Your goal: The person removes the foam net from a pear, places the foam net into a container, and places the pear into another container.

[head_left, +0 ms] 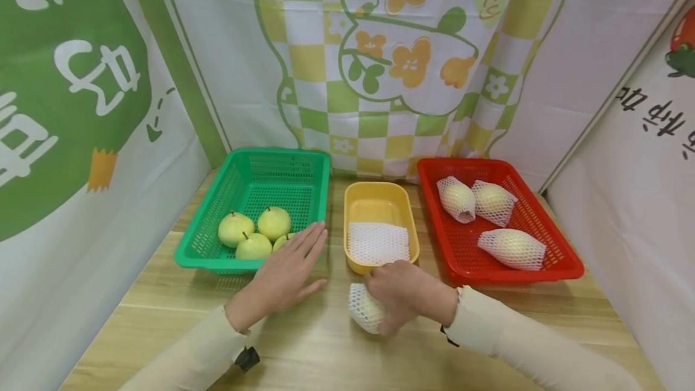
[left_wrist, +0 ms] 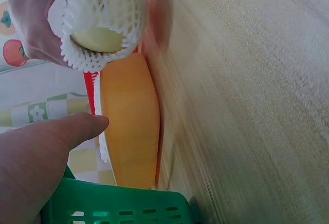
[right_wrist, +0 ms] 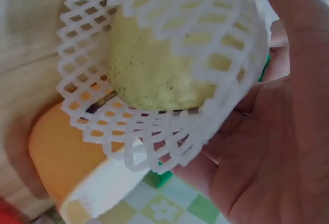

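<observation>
My right hand (head_left: 404, 294) grips a yellow-green pear (right_wrist: 154, 70) in a white foam net sleeve (head_left: 362, 309), just in front of the yellow container. One end of the net gapes in the right wrist view, showing bare fruit. My left hand (head_left: 288, 273), fingers straight, is over the near right corner of the green basket (head_left: 187, 252) and holds nothing; whether it touches the rim I cannot tell. Several bare pears (head_left: 236, 229) lie in that basket, one partly hidden by the hand. Flat white foam nets (head_left: 378, 242) lie in the yellow container (head_left: 352, 207).
On the right stands a red basket (head_left: 467, 273) with 3 net-sleeved pears (head_left: 512, 249) in it. A patterned cloth (head_left: 369, 125) hangs behind the wooden table (head_left: 304, 355). Printed white sheets (head_left: 624, 210) close off both sides.
</observation>
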Motion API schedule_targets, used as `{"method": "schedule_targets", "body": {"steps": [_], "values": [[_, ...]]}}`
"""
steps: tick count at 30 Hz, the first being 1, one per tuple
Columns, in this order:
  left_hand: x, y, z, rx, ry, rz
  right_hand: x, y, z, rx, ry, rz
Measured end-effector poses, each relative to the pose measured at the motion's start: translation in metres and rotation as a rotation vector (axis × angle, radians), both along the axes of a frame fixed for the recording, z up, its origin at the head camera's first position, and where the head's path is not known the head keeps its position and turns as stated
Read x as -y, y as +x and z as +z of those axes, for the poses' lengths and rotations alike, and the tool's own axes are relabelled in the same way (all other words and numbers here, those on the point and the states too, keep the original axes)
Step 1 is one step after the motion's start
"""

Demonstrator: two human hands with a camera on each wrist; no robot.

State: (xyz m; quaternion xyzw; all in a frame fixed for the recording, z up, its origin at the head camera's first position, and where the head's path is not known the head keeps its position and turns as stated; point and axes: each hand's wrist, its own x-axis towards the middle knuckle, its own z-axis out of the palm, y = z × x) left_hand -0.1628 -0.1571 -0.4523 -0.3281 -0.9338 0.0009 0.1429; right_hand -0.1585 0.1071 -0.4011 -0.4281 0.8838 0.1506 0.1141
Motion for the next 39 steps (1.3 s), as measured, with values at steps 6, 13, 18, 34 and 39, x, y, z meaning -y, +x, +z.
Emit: {"method": "schedule_targets", "body": {"steps": [6,13,18,34,39], "values": [[0.001,0.001,0.0,-0.009,-0.018,0.005,-0.008,-0.001,-0.012,-0.022,-0.04,0.001],[0.0,-0.002,0.001,-0.035,0.001,-0.022,-0.028,-0.005,-0.016,0.074,-0.119,-0.038],[-0.001,0.007,0.008,-0.079,0.155,-0.108,-0.04,-0.008,-0.017,0.189,-0.202,-0.09],[-0.025,0.022,-0.016,0.367,0.504,-0.214,-0.073,-0.004,-0.034,0.255,-0.461,-0.136],[-0.037,0.01,-0.026,0.503,0.599,-0.21,-0.075,-0.004,-0.037,0.266,-0.479,-0.143]]}}
